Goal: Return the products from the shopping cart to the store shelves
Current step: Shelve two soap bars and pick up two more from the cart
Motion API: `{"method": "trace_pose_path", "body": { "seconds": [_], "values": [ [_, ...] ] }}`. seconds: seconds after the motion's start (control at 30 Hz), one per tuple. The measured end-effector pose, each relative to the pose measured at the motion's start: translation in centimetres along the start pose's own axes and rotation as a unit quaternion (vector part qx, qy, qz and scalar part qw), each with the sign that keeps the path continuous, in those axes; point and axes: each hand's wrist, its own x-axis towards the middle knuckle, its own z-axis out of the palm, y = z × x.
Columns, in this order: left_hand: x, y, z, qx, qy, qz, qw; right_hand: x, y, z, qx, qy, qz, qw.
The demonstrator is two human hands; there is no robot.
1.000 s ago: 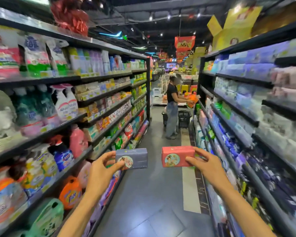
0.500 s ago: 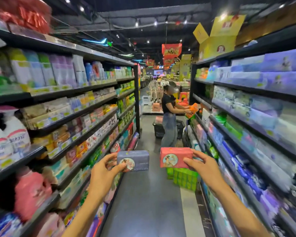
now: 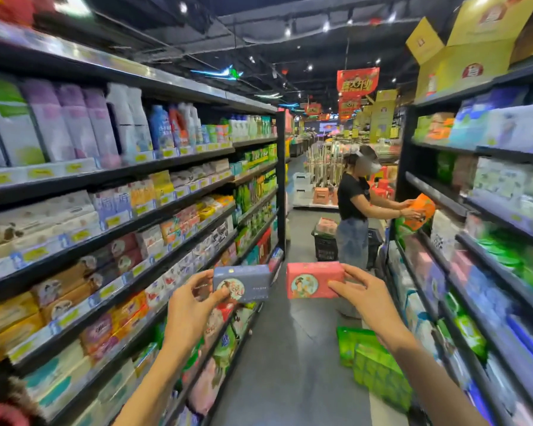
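Blurred shelves (image 3: pixel 111 229) flank; left hand (image 3: pixel 194 305) grips blue box (image 3: pixel 243 281); right hand (image 3: pixel 366 299), pink box (image 3: pixel 313 279).

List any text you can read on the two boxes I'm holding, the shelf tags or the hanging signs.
Blue-grey box, left hand: print too small.
Pink box, right hand: print blurred.
Red hanging banner: large characters, too blurred.
Yellow shelf tags: unreadable.

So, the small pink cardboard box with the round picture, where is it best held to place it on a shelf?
Best at its right short end, from the right. The small pink cardboard box is long and lies level, picture facing the camera; the right hand already pinches that end, thumb in front, fingers behind. That likely leaves the left end free to slide in first.
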Motion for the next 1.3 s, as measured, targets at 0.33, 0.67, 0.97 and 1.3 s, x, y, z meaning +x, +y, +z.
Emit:
{"method": "trace_pose_path", "body": {
  "seconds": [0.33, 0.67, 0.97, 1.3],
  "values": [
    [15.4, -9.3, 1.2, 0.034, 0.108, -0.055, 0.992, 21.6, 7.9, 11.1, 0.003, -0.119, -0.004, 0.993],
    [25.5, -18.0, -4.3, 0.104, 0.243, -0.106, 0.959, 36.9, 12.6, 28.7, 0.016, -0.275, -0.022, 0.961],
    [25.8, -21.8, -10.8, 0.176, 0.378, -0.188, 0.889, 40.8, 13.4, 45.2, 0.063, -0.448, -0.04, 0.891],
    [25.1, -24.2, -12.7, 0.215, 0.486, -0.252, 0.809, 41.3, 14.9, 55.6, 0.065, -0.558, -0.065, 0.824]
  ]
}}
